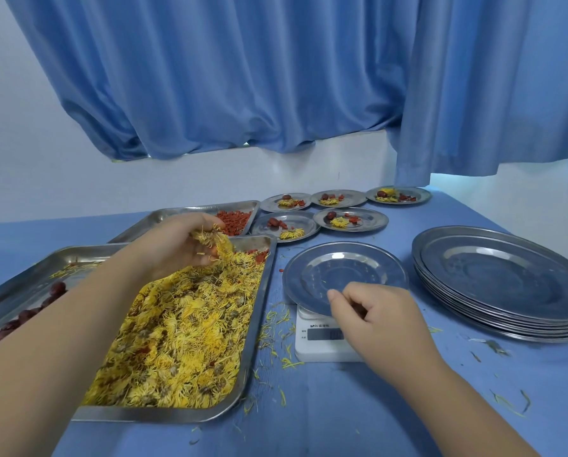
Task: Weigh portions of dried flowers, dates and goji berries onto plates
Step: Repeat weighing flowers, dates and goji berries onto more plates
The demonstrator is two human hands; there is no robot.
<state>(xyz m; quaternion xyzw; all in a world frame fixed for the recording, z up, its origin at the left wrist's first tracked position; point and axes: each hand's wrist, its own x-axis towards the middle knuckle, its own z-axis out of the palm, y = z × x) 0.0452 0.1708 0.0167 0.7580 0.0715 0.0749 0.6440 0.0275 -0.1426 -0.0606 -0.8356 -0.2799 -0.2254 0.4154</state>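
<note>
the left hand (pixel 174 249) is raised just over the far end of the flower tray (pixel 259 328), its fingers (pixel 201 255) clamped round a clump of dried flowers (pixel 216 242), with loose yellow strands hanging from it. below these fingers and nearer to the person, the tray is heaped with more of the yellow flowers, a few red bits mixed in. just beyond the fingers are goji berries (pixel 235 221) in a second tray (pixel 190 210). to their left is a third tray (pixel 19 275) with dates (pixel 57 288) along its near side.

the right hand (pixel 378 321) sits at the near rim of an empty plate (pixel 342 268) that stands on a white scale (pixel 319 349). its fingers are curled in, the thumb over the rim, and i cannot tell whether they pinch the plate or hold nothing. the scale's display is partly hidden behind this hand. to the right of these fingers is a stack of plates (pixel 503 282). beyond them, five filled plates (pixel 350 219) each carry flowers, a date and berries. stray petals (pixel 276 319) lie scattered on the blue desk (pixel 342 410) around the scale.
</note>
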